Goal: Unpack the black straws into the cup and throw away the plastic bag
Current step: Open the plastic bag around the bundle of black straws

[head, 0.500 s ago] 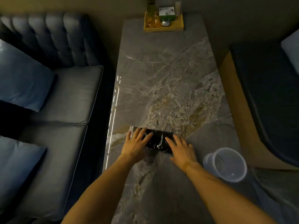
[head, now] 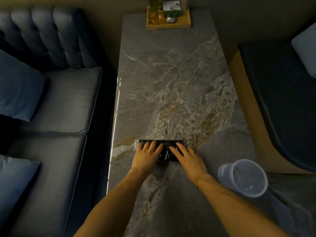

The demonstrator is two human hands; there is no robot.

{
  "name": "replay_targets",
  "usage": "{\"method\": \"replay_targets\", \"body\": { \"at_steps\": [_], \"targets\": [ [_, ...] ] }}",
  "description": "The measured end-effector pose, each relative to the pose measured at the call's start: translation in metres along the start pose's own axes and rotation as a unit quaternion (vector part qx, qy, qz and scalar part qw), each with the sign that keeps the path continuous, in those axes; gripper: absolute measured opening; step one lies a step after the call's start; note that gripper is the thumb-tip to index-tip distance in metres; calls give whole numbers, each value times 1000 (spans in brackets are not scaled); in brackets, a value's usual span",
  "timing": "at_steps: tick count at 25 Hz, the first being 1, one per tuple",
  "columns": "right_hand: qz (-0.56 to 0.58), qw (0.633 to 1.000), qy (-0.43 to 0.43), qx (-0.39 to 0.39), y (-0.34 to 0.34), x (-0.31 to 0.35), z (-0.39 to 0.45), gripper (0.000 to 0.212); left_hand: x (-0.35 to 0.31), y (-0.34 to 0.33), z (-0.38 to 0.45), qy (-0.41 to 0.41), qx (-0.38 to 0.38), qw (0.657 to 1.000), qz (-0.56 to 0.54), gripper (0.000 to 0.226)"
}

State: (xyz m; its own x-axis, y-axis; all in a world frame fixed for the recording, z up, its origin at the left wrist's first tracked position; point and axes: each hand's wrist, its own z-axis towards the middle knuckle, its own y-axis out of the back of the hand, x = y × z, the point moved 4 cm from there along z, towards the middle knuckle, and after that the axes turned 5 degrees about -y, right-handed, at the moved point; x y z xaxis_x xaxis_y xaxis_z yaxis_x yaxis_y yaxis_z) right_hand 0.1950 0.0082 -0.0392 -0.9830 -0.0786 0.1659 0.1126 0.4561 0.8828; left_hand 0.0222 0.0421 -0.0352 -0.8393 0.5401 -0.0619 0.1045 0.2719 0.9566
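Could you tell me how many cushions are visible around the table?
3: one blue cushion on the sofa's far seat, another on its near seat, and a pale one on the right-hand seat. Others may lie outside the frame.

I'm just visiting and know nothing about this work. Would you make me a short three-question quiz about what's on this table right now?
1. True or false: the clear cup already has straws in it.
2. Which sits nearer the person: the wooden tray or the cup?
3. Multiple choice: both hands rest on A) the tray, B) the bag of black straws, C) a sofa cushion.

Key:
1. False; the cup looks empty and the straws are inside their plastic bag.
2. The cup; the tray is at the far end of the marble table.
3. B; the left hand and right hand lie flat on the bag, fingers spread.
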Motion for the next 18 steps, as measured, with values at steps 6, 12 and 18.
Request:
{"method": "replay_targets", "body": {
  "at_steps": [6, 12, 18],
  "targets": [
    [125, 991, -42, -37, -16, 3, -33, 79, -13, -11, -31, 24, 16, 999, -29, 61],
    [194, 979, -1, -56, -18, 4, -79, 81, -16, -9, -60, 20, 39, 994, -104, 58],
    [287, 947, -36, -142, 3, 8, -112, 46, -25, 5, -90, 43, 97, 965, -242, 38]
  ]
}}
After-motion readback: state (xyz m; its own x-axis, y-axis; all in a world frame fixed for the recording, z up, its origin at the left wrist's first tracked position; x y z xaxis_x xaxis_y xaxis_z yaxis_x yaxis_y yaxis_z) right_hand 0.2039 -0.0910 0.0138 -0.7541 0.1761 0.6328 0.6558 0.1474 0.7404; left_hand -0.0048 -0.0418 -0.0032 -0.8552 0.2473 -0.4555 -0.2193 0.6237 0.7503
